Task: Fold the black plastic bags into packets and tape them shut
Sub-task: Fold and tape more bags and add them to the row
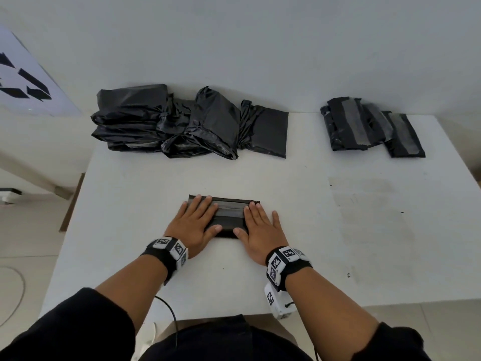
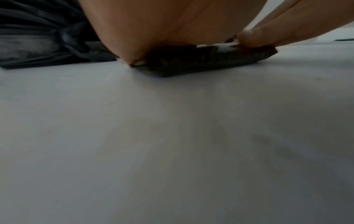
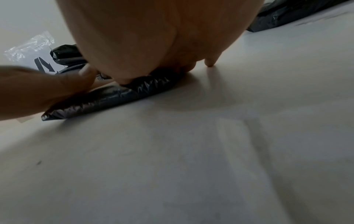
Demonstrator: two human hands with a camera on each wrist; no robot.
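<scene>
A folded black bag packet [image 1: 229, 212] with a strip of clear tape across its top lies on the white table [image 1: 312, 230] in front of me. My left hand [image 1: 195, 220] lies flat on its left half, fingers straight, thumb at the near edge. My right hand [image 1: 260, 225] lies flat on its right half in the same way. In the left wrist view the packet [image 2: 210, 60] shows under the left hand [image 2: 153, 27]. The right wrist view shows the packet [image 3: 107, 98] pressed under the right hand [image 3: 153, 37], little finger on the table.
A heap of loose black bags [image 1: 182, 123] sits at the back left of the table. Three taped packets [image 1: 369, 126] lie at the back right. A white sheet with black marks [image 1: 23, 82] leans at the far left. The wall runs behind the table.
</scene>
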